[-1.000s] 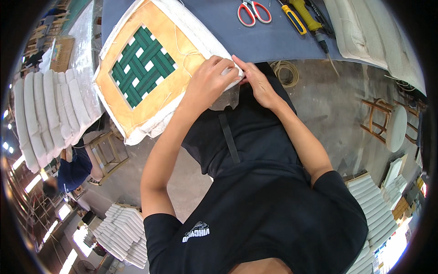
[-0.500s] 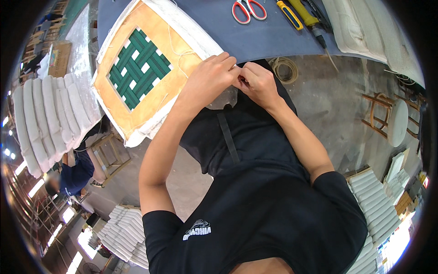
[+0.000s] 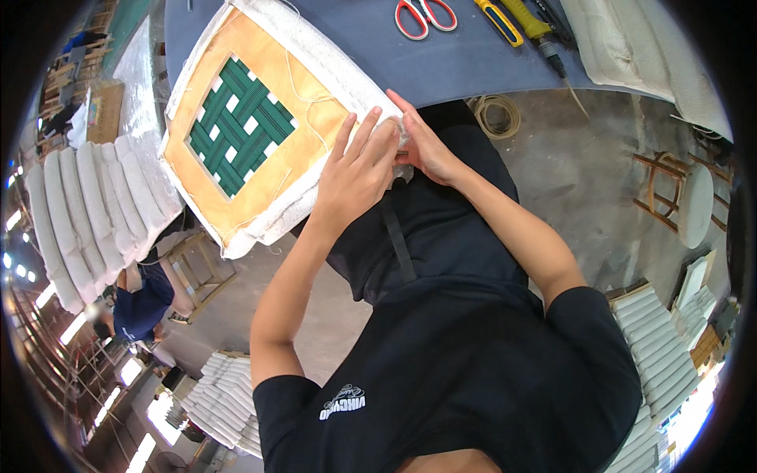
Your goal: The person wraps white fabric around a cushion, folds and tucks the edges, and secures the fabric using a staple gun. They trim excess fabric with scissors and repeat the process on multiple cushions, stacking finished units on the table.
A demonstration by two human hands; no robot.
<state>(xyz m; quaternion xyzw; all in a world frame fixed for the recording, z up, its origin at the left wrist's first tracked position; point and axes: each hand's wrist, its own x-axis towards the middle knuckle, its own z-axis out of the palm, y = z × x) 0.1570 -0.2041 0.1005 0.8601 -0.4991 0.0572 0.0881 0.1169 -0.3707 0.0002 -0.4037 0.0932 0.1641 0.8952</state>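
Observation:
A chair seat panel [image 3: 307, 87] lies underside up on the table, with a tan board frame, a white fabric border and a square opening showing woven green webbing [image 3: 236, 126]. My left hand [image 3: 359, 169] rests with fingers spread over the white border at the panel's near right corner. Against the outer side of that same corner, my right hand [image 3: 430, 150] presses with its fingers stretched out. Its thumb is partly hidden. Loose pale thread [image 3: 293, 75] trails across the tan board.
Red-and-white scissors [image 3: 426, 16], a yellow-handled cutter [image 3: 501, 22] and an olive-handled tool [image 3: 536, 27] lie on the blue-grey table [image 3: 465, 71]. White padded pieces [image 3: 87, 213] are stacked at left. A coiled hose [image 3: 497, 118] and a chair [image 3: 686, 197] are on the right. Another person [image 3: 142, 299] sits lower left.
Both hands were pinched together just off the panel's corner. Now they have parted and opened, the left flattening onto the border and the right against the corner's side.

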